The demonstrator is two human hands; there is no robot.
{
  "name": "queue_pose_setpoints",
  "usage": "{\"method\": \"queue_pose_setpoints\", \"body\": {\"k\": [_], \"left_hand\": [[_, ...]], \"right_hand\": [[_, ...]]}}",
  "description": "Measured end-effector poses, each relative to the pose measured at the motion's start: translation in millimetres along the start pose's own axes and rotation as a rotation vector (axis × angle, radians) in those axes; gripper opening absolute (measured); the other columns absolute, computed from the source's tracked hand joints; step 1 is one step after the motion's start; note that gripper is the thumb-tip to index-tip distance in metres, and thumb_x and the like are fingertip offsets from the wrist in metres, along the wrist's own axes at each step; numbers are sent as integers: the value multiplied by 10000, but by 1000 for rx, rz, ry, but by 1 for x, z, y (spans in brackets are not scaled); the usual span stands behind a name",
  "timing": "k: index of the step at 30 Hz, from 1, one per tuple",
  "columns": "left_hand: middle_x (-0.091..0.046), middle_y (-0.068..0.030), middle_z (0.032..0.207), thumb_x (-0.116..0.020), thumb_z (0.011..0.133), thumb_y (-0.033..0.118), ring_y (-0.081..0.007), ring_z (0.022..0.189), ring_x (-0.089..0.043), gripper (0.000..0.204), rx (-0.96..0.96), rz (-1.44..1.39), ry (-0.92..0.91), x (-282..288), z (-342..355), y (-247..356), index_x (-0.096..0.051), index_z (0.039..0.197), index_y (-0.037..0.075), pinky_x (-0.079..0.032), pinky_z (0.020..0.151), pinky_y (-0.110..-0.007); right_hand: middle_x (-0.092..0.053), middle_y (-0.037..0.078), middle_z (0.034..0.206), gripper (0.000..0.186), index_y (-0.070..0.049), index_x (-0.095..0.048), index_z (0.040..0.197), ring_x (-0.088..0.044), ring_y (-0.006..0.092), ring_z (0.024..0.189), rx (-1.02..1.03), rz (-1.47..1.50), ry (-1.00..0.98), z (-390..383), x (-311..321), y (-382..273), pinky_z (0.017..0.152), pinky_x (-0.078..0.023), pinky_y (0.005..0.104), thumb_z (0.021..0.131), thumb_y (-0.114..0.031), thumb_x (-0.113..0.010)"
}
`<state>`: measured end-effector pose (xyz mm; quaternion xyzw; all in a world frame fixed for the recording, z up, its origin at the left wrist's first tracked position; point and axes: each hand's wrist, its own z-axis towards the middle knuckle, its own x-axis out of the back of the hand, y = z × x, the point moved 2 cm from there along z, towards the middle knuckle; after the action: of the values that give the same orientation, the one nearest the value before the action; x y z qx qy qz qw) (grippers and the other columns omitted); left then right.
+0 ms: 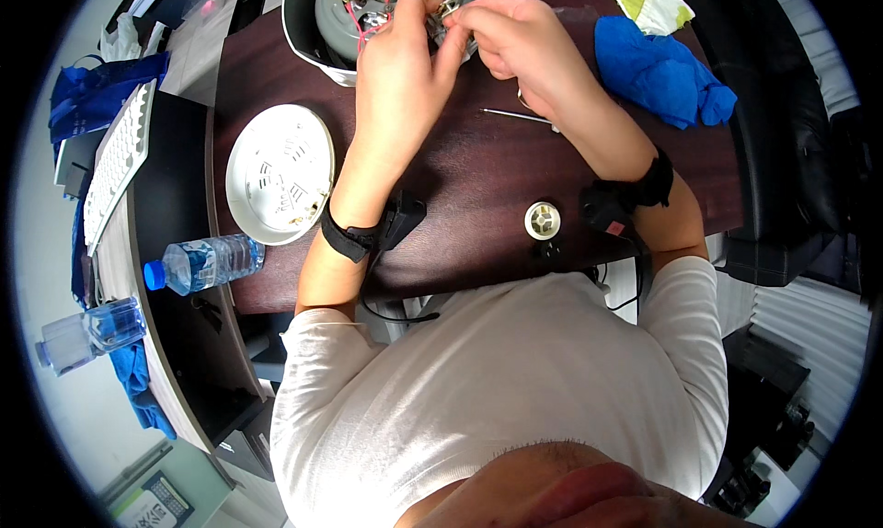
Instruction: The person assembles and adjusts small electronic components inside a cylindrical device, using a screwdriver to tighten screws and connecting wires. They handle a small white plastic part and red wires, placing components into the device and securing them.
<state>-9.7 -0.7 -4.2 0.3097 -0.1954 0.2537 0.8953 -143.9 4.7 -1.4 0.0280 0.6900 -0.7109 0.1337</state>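
Observation:
At the far edge of the table stands an opened round appliance with a white shell, a grey metal inside and red wires. My left hand reaches over its near rim, thumb and fingers pinched on a small metal part. From the other side my right hand closes its fingertips on the same part. The fingers cover much of it, so its exact kind does not show. A thin screwdriver lies below my right hand, its handle end hidden by the wrist.
To the left are a round white plastic cover with slots, small bits inside, and a water bottle on its side. A small round white piece lies near the front edge. At right sit a blue cloth and a green-white packet.

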Motion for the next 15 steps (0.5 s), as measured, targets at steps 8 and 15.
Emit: {"method": "queue_pose_setpoints", "body": {"k": [8,15], "left_hand": [[-554,-99,582,-683,815,194,-144,467,-503,275,66,-38,-20,1,-1,2,-564,949,-15,-403,473,-271],[-508,-67,540,-693,803,188,-116,465,-475,272,103,-38,-21,2,-1,1,-568,947,-6,-381,462,-257]], "right_hand": [[-350,-90,536,184,7,-637,919,-278,3,445,-108,-12,-63,-2,3,-6,407,-178,206,883,-140,-533],[-469,-63,592,163,-12,-637,908,-314,-3,449,168,-410,29,4,9,-1,397,-184,203,849,-158,-594]]}}
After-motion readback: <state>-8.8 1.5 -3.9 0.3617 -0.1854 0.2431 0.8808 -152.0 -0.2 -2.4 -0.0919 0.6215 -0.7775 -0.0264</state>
